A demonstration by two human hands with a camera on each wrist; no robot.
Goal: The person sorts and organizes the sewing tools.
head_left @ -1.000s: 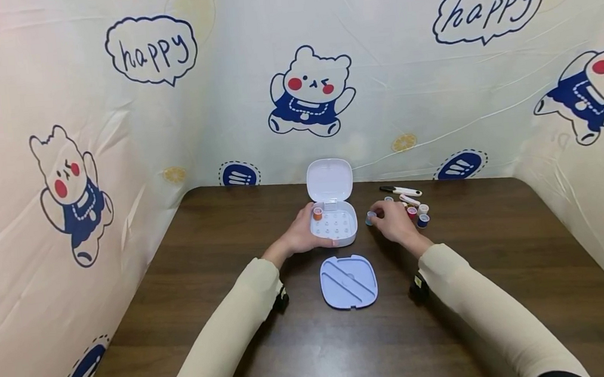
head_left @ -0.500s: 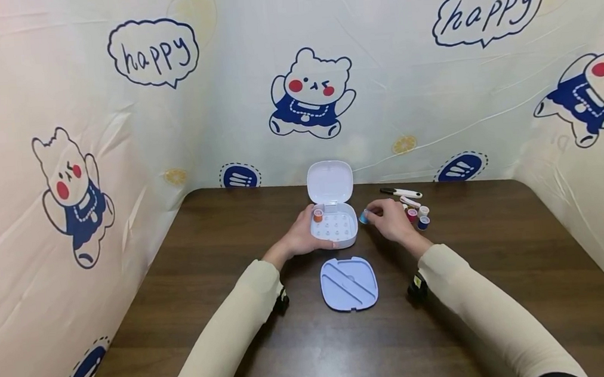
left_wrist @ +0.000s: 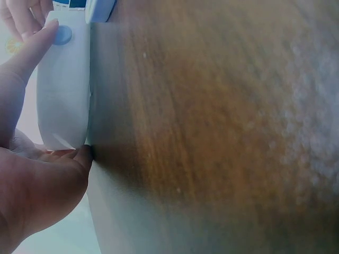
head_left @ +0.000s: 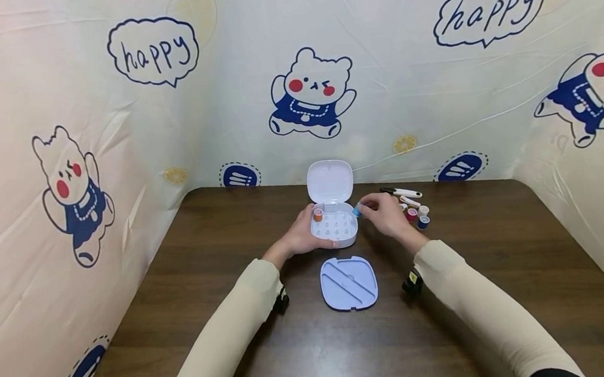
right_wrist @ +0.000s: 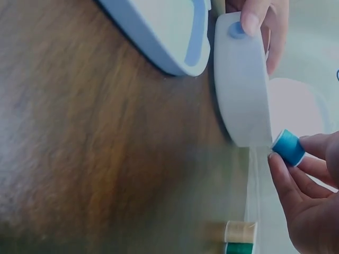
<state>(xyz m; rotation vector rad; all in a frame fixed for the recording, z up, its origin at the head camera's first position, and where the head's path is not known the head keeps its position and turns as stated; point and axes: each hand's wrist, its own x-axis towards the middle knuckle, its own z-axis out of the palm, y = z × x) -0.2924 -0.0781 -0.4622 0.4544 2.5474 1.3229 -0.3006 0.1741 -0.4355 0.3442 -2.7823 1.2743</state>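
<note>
"Since the white box [head_left: 347, 241] stands open, what is at its left side?"

"The left hand [head_left: 298, 235]. It grips the box, thumb along the front wall by the round button [right_wrist: 237, 30], other fingers round the left side."

"And inside?"

"An orange spool [head_left: 317, 214] stands in the box's far left corner, and rows of small pegs [head_left: 336, 224] dot the floor. The lid [head_left: 330, 181] is raised at the box's far side."

"What lies in front of the box?"

"A pale blue tray [head_left: 349, 284] with two slanting ribs, flat on the table [head_left: 322, 354] and a little apart from the box."

"Where is the blue spool [right_wrist: 288, 147]?"

"At the box's right rim, tilted, pinched in the fingertips of the right hand [head_left: 386, 214]. Whether it touches the rim, I cannot tell."

"Anything farther right of the box?"

"A group of spools: a red spool [head_left: 411, 214], then a dark blue spool [head_left: 423, 222] and a white spool [head_left: 423, 209]. Behind them lies a slim white tool [head_left: 406, 192] with a black end. The right wrist view also shows a tan spool [right_wrist: 240, 232] beside a green spool [right_wrist: 239, 248], both apart from the box."
</note>
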